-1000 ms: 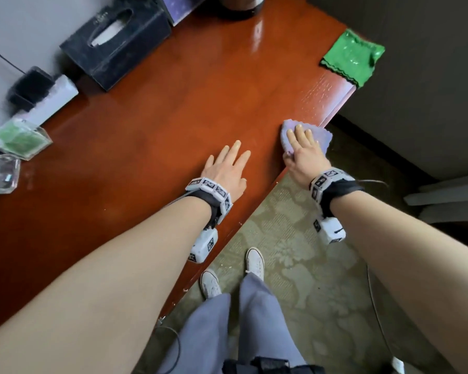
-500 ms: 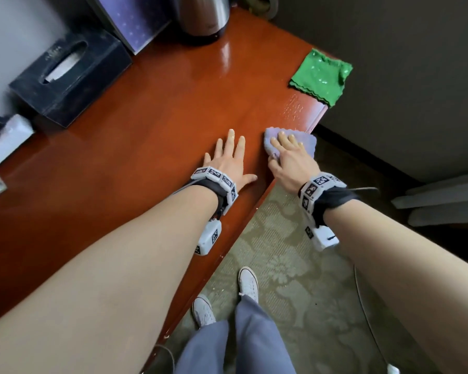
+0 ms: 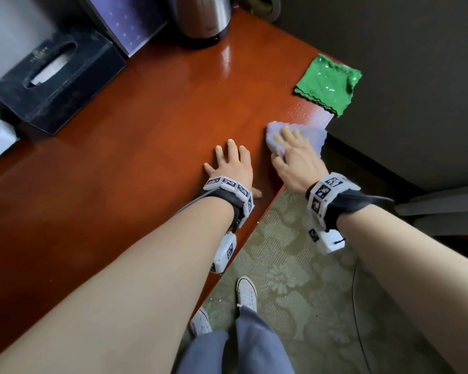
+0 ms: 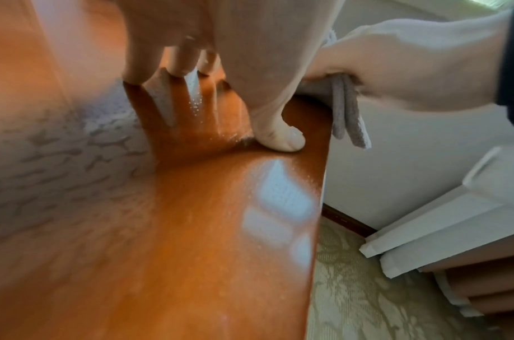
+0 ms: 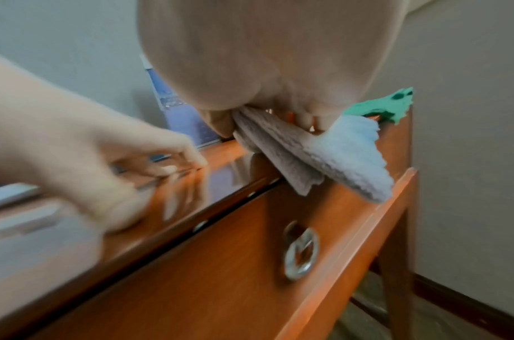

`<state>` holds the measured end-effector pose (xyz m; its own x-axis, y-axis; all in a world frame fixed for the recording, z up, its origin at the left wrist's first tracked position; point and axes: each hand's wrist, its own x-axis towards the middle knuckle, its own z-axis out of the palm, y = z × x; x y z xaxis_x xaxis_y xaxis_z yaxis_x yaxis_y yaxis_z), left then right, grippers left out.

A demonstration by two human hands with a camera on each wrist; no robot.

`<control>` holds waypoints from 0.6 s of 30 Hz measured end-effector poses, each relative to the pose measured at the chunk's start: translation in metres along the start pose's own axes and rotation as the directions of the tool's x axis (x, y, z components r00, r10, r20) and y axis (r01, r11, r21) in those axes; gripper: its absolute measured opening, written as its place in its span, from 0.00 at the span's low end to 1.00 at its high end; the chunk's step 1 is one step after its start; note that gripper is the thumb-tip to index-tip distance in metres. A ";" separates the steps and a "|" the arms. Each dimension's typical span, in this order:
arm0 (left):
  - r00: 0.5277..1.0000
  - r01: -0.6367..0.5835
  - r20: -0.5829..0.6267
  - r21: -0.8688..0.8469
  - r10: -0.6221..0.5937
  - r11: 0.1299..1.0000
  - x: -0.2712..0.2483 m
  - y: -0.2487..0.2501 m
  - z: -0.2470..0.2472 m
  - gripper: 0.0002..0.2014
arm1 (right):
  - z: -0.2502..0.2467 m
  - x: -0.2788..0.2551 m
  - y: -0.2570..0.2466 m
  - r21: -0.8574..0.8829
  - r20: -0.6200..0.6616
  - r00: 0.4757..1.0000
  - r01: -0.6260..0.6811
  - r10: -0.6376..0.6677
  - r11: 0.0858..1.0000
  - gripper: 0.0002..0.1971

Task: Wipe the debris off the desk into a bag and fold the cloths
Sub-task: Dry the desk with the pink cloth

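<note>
Compared with a second ago, the right hand is pressing the lilac cloth further in from the desk's front edge, closer to the left hand, and the head camera has tilted so the kettle is now showing.

From the head view, the person is wiping: the right grip is lying on the lilac cloth near the desk's right front corner, while the left grip is resting on bare wood just beside it, fingers extended. The green cloth is sitting unused at the far right corner. No bag is visible, so the next move likely calls for sweeping toward the edge and bringing a bag under it.

From the left wrist view, the left hand is released, fingertips and thumb touching the desk; fine pale specks are lying by them. The right hand is clamping folded layers of the lilac cloth, which are drooping over the edge.

From the right wrist view, the thumb and fingers of the right hand are pinching the lilac cloth against the desk above a drawer; the left hand is blurred.
</note>
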<state>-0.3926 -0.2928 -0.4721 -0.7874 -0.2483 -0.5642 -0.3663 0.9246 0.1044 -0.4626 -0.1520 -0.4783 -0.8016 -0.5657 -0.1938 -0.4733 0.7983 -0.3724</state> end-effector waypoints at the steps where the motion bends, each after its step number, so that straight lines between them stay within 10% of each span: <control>1: 1.000 0.000 0.021 0.012 0.000 1.000 0.000 0.001 -0.003 0.57 | -0.003 0.010 0.009 -0.009 -0.040 0.998 -0.043 0.043 0.999 0.22; 5: 0.999 0.012 0.035 0.008 -0.013 1.000 0.001 0.002 -0.004 0.58 | -0.009 0.047 0.017 -0.031 -0.061 0.965 -0.257 0.254 0.966 0.24; 9: 1.000 0.014 0.009 0.005 -0.014 1.000 0.003 0.001 -0.003 0.59 | 0.002 0.049 -0.017 -0.037 0.018 0.996 -0.083 0.083 0.996 0.26; 13: 1.000 0.003 0.017 0.010 -0.003 1.000 0.001 0.002 -0.005 0.58 | -0.004 0.050 -0.004 0.044 0.010 0.999 -0.045 0.045 0.998 0.08; 18: 0.999 0.010 0.031 0.014 -0.011 1.000 0.001 0.001 -0.007 0.58 | -0.011 0.059 0.023 -0.008 -0.022 0.958 -0.286 0.286 0.958 0.25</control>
<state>-0.3975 -0.2941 -0.4673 -0.7677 -0.2490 -0.5904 -0.3673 0.9260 0.0870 -0.5251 -0.1647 -0.4888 -0.9113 -0.3089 -0.2723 -0.2269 0.9285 -0.2938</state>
